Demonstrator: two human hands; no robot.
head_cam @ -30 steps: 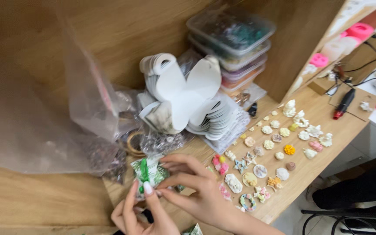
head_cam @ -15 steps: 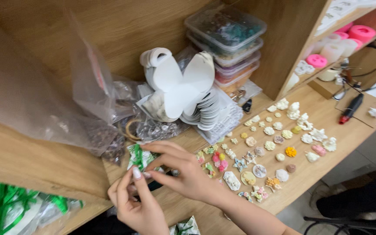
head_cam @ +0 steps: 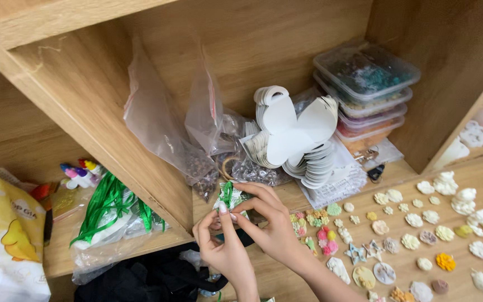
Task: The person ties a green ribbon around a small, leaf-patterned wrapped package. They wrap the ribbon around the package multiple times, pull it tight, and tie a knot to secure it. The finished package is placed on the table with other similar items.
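Both my hands meet low in the middle of the head view, over the edge of a wooden shelf [head_cam: 286,196]. They pinch a small clear packet with a green and white leaf pattern [head_cam: 228,195]. My left hand [head_cam: 222,246] holds it from below with thumb and fingers. From the right, my right hand [head_cam: 269,223] has its fingertips on the packet's top edge. Just behind the packet lie clear plastic bags of small dark pieces [head_cam: 197,162].
A stack of white butterfly-shaped card cutouts [head_cam: 294,137] stands behind. Stacked clear lidded boxes [head_cam: 367,92] fill the back right corner. Several small pastel moulded pieces [head_cam: 415,235] cover the shelf on the right. A bag of green ribbon [head_cam: 110,215] and a yellow bag [head_cam: 6,235] sit left.
The camera has moved closer and swung left, bringing the left compartment with the green ribbon and yellow bag into view. Both hands stay on the small green-patterned packet.
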